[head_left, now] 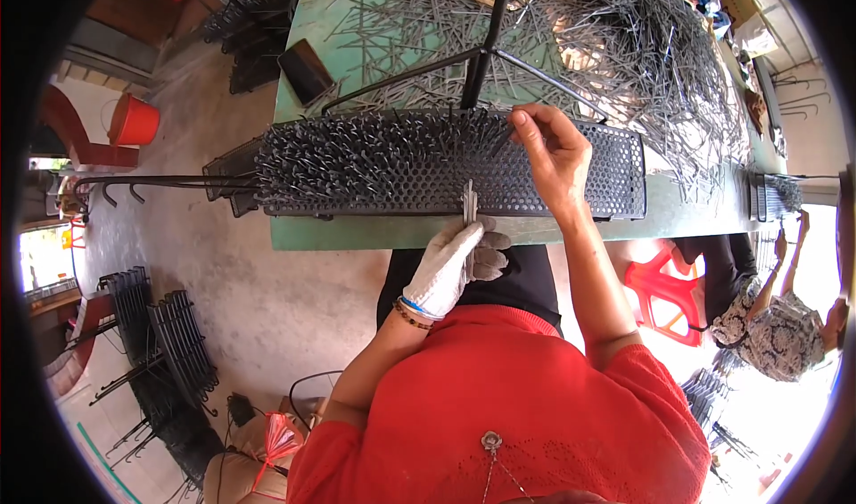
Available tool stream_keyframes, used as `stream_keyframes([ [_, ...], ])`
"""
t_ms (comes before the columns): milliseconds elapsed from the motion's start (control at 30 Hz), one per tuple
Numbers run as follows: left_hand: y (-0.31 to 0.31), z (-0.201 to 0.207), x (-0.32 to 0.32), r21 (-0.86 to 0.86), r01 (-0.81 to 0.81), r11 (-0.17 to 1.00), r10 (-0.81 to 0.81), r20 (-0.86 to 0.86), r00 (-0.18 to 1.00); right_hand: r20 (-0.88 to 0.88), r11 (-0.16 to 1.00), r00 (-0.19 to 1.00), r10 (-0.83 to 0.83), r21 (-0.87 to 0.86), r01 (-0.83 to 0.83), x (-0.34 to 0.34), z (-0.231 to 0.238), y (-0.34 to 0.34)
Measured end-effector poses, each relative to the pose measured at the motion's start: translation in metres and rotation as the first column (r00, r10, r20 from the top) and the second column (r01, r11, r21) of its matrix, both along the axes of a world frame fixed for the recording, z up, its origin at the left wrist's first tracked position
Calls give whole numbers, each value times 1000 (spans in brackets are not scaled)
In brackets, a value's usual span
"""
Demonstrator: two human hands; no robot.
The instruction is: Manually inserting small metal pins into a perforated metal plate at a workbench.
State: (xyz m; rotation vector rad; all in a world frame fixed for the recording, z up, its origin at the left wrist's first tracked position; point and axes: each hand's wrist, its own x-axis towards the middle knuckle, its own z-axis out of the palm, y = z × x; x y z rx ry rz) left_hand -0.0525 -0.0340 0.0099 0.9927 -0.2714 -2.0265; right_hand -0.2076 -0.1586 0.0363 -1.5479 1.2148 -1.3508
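A long black perforated metal rack [615, 176] lies across the near edge of the table. Thin dark metal pins [334, 161] stand crowded in its holes from the left end to past the middle; bare holes show at the right. My left hand [450, 268], in a pale glove, is closed around a bundle of thin grey metal pins [470, 203] just in front of the rack. Bare, my right hand [560, 152] hovers above the rack at the border of the filled part. Its thumb and forefinger pinch what looks like one thin metal pin, partly hidden among the others.
Loose metal pins [642, 67] heap over the green table [357, 232]. A black rod frame [484, 51] rises behind the rack. A phone-like dark slab [306, 72] lies at the table's left. Another person [776, 330] works at far right, near a red stool [664, 295].
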Motion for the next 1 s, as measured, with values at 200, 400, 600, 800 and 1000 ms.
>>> stream_keyframes([
  [200,1,-2,0,7,9,1000,-9,-11,1000,-52,995,999,-8,-103,3,5,-2,-5],
  [400,2,-5,0,9,-6,1000,6,-53,999,-39,993,997,-63,-107,59,13,-6,-6],
  [600,2,-4,-1,13,-5,1000,5,-41,999,-19,982,991,-132,-140,128,16,-13,-8],
  [800,1,-3,-1,12,-1,1000,1,-46,999,-90,966,977,-193,-194,172,21,-16,-6],
  [1000,2,-3,-1,11,-2,1000,3,-54,999,25,963,969,-246,-112,247,27,-22,0],
])
